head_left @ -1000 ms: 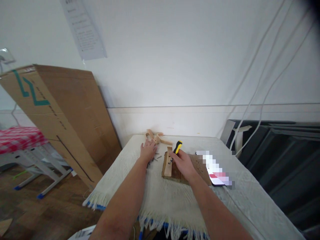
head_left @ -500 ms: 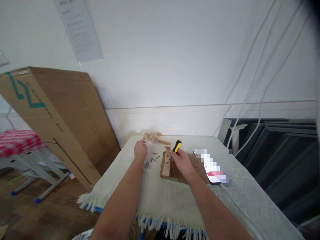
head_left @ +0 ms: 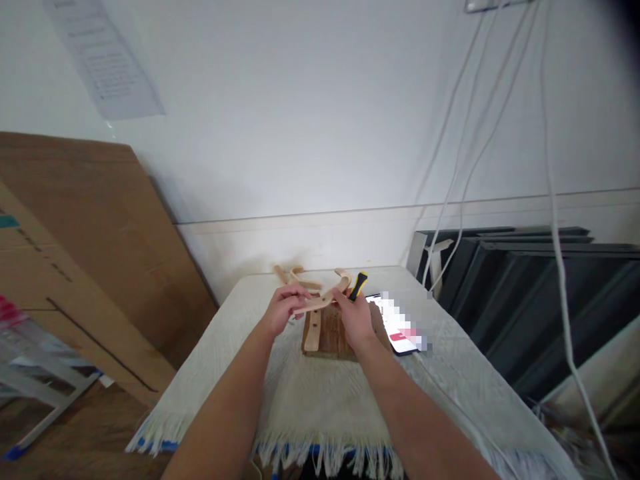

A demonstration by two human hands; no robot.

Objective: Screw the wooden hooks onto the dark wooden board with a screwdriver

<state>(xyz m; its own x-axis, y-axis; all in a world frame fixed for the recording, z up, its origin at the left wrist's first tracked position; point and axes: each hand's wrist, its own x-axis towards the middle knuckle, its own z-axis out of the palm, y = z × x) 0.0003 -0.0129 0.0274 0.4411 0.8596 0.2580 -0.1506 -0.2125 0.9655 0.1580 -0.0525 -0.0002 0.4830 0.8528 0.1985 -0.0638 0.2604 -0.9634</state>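
My left hand [head_left: 281,311] is closed on a curved light wooden piece [head_left: 320,300] and holds it above a brown wooden board [head_left: 327,337]. A straight light wooden strip [head_left: 313,332] lies on the board's left side. My right hand [head_left: 354,317] grips a yellow and black screwdriver [head_left: 358,285], and its fingers touch the curved piece's right end. More curved wooden pieces [head_left: 290,277] lie on the cloth behind my left hand.
A white fringed cloth [head_left: 320,407] covers the table. A phone [head_left: 397,323] lies right of the board. A big cardboard box [head_left: 75,253] leans on the wall at left. Dark panels [head_left: 510,287] and hanging white cables [head_left: 465,153] are at right.
My left hand left the pile at the back with a curved wooden piece and brought it over the board. My right hand rose to meet it. The camera swung right.
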